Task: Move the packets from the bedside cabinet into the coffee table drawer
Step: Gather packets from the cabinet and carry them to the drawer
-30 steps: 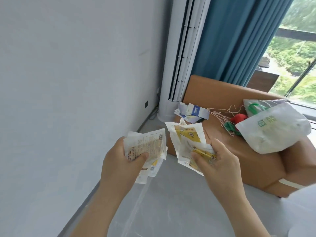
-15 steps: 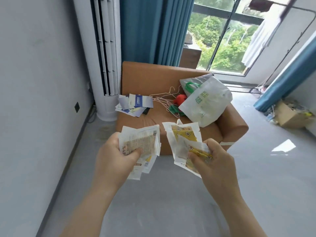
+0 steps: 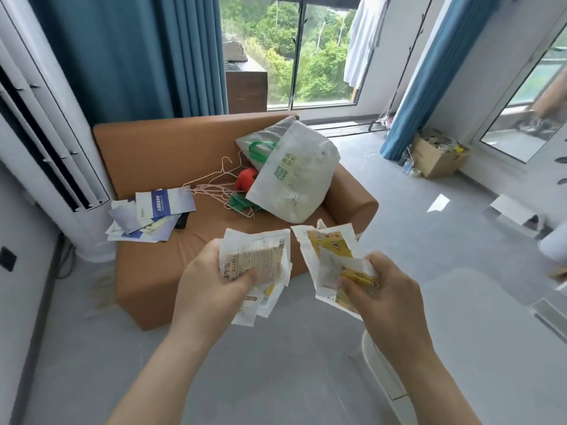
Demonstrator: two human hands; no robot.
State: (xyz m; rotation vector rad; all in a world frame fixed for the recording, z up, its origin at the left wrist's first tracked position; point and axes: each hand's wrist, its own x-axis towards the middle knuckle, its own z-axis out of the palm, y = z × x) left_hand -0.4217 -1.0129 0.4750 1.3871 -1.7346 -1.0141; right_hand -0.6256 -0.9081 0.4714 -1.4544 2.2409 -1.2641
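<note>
Thin, crinkled paper packets, flat and roughly rectangular with torn-looking edges, fill both hands at the lower middle of the frame. The left hand (image 3: 211, 289) is closed around a fanned stack of white and tan packets (image 3: 257, 262), thumb pressed across their printed faces. The right hand (image 3: 386, 292) pinches a second bunch of packets (image 3: 328, 256) marked with glossy yellow patches; how many it holds is hard to tell. The two bunches sit just beside each other, not touching. Behind them stands a smooth tan sofa (image 3: 171, 148) strewn with a soft white plastic bag (image 3: 294, 179), thin wire hangers (image 3: 214, 185) and loose leaflets (image 3: 153, 213).
</note>
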